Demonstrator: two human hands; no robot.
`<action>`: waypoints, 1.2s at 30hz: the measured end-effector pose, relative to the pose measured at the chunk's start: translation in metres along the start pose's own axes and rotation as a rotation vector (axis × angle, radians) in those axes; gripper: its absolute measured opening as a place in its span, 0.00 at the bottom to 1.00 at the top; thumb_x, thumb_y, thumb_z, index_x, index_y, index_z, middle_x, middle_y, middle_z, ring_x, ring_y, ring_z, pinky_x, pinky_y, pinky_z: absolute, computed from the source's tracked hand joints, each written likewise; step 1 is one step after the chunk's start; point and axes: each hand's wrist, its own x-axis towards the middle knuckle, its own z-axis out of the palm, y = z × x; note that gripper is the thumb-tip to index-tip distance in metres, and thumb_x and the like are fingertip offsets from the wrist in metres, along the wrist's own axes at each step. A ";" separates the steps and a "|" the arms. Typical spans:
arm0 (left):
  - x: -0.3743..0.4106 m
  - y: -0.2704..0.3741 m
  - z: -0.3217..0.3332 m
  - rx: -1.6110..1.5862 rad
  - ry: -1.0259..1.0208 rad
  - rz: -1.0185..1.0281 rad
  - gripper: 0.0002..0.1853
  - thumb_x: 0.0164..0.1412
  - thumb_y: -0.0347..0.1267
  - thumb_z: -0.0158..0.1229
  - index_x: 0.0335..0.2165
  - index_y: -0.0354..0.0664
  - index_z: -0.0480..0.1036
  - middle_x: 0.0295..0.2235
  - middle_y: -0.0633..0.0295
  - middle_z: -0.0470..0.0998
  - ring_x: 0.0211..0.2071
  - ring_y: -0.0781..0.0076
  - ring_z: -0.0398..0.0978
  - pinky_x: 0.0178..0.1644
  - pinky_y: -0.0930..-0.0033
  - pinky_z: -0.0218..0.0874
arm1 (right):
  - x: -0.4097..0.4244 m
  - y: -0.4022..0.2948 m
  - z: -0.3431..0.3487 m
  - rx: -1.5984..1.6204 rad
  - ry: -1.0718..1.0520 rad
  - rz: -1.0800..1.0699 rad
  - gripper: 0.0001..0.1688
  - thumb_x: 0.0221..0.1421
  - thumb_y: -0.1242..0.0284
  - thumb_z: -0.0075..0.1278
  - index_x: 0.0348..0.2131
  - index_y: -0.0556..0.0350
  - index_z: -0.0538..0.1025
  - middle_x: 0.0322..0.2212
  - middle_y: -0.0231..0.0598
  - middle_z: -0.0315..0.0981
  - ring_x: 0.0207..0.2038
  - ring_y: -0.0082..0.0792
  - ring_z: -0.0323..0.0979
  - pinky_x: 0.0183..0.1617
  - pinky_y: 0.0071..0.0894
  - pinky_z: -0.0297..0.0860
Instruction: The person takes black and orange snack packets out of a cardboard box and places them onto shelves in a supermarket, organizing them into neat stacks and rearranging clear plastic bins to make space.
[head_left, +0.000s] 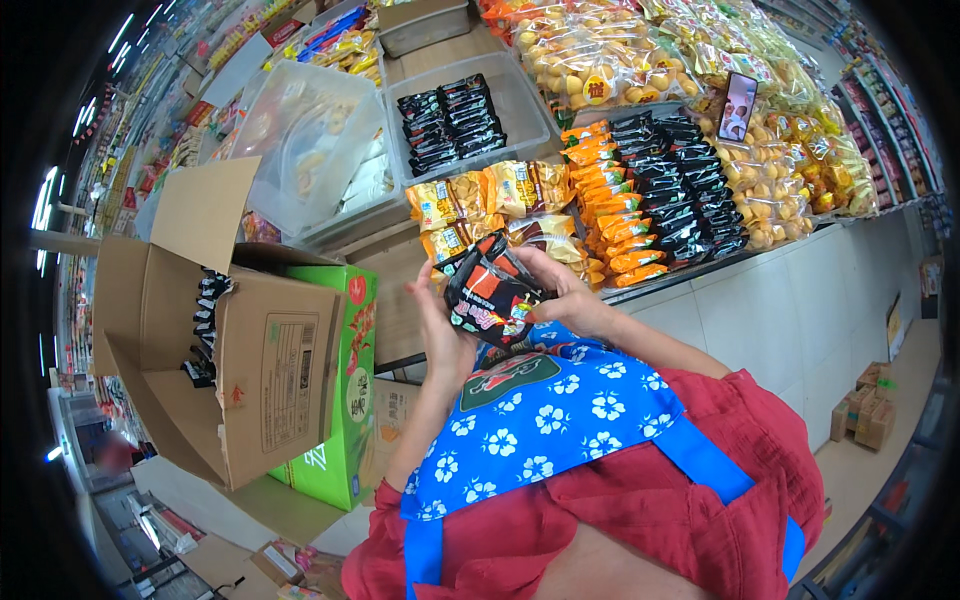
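Black snack packets (491, 289) are held between my two hands, close above my blue flowered apron (540, 420). My left hand (442, 319) supports them from the left, while my right hand (566, 292) grips their right side with the thumb on top. Just beyond them lie yellow-and-brown snack bags (529, 191). Rows of orange packets (615, 217) and black packets (682, 184) stand to the right of those bags. A clear plastic bin (525, 150) farther back holds more black packets. On my left, an open cardboard box (277, 375) has some black packets inside.
Under the cardboard box is a green carton (360, 435). A translucent lid (300, 142) leans over another bin at the back left. Large bags of round snacks (600, 60) fill the far side of the display, and a phone (737, 107) stands among bags at right.
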 end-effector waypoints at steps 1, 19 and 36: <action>0.000 -0.004 -0.005 -0.050 -0.104 0.019 0.21 0.69 0.44 0.37 0.56 0.51 0.53 0.52 0.58 0.65 0.53 0.65 0.67 0.53 0.61 0.63 | 0.000 0.000 0.001 -0.002 0.020 -0.034 0.50 0.34 0.86 0.51 0.60 0.61 0.54 0.57 0.39 0.56 0.61 0.31 0.53 0.64 0.31 0.51; -0.002 -0.027 -0.023 0.544 -0.493 0.053 0.52 0.47 0.21 0.67 0.58 0.49 0.36 0.52 0.50 0.60 0.51 0.64 0.67 0.53 0.65 0.63 | 0.001 0.017 0.011 -0.304 0.226 -0.288 0.17 0.64 0.67 0.38 0.47 0.58 0.70 0.45 0.35 0.59 0.53 0.30 0.60 0.59 0.29 0.55; 0.007 -0.016 -0.009 0.477 -0.331 0.107 0.39 0.50 0.21 0.65 0.52 0.37 0.46 0.45 0.53 0.70 0.43 0.69 0.74 0.45 0.71 0.68 | -0.006 0.026 0.001 -0.213 0.304 -0.113 0.31 0.59 0.85 0.37 0.62 0.59 0.55 0.57 0.40 0.57 0.58 0.27 0.57 0.60 0.25 0.55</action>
